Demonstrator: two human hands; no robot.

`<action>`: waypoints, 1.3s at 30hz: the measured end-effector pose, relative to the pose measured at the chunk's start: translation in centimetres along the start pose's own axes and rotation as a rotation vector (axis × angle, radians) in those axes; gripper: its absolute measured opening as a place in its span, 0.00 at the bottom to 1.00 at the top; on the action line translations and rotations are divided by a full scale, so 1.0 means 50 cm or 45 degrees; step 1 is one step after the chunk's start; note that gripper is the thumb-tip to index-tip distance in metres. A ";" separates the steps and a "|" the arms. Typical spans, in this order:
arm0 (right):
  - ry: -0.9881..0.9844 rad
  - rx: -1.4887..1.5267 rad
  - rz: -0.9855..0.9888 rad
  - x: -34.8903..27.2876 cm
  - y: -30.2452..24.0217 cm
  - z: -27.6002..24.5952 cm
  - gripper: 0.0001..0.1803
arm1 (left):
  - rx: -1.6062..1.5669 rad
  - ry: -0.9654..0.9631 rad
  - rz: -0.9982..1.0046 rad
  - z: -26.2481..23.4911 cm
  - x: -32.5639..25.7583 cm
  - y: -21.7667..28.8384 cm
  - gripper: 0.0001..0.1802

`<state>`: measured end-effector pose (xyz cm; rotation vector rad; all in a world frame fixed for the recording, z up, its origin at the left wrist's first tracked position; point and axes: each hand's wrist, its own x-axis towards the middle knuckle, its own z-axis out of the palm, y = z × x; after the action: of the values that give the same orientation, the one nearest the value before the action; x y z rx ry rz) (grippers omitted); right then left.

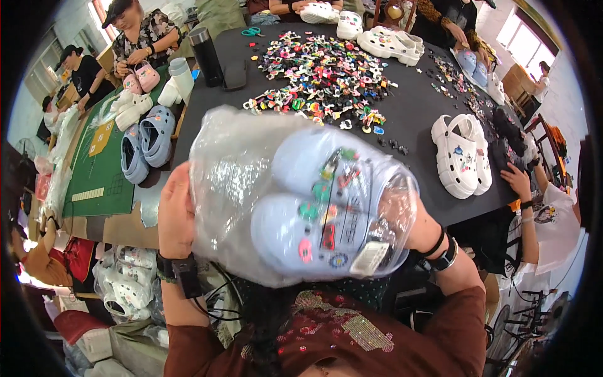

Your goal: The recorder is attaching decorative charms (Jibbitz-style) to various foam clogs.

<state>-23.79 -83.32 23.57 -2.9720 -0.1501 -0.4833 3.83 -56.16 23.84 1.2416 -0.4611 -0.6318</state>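
Note:
A pair of light blue clogs (289, 235) with colourful charms on their uppers lies inside a clear plastic bag (229, 166), held up before my chest. My left hand (177, 207) grips the bag's closed left side, its fingertips partly behind the plastic. At the bag's right end, my right hand (402, 213) reaches in and holds the clogs at their heels; the film and glare blur its fingers. A white label (369, 258) shows near the heel of the lower clog.
Beyond the bag, a heap of charms (326, 69) covers the dark table (414, 182). White clogs (461, 157) stand right, near a co-worker's hand (518, 182). A black tumbler (206, 56) stands back left. Blue clogs (157, 135) rest by a green cutting mat (103, 163).

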 end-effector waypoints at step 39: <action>-0.226 -0.204 -0.547 0.028 -0.096 -0.092 0.09 | 0.020 -0.398 0.041 0.045 0.051 -0.046 0.36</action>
<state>-24.45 -79.12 28.87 -3.1351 -0.8154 -0.2809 3.86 -59.91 22.18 1.1518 -0.7453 -0.8005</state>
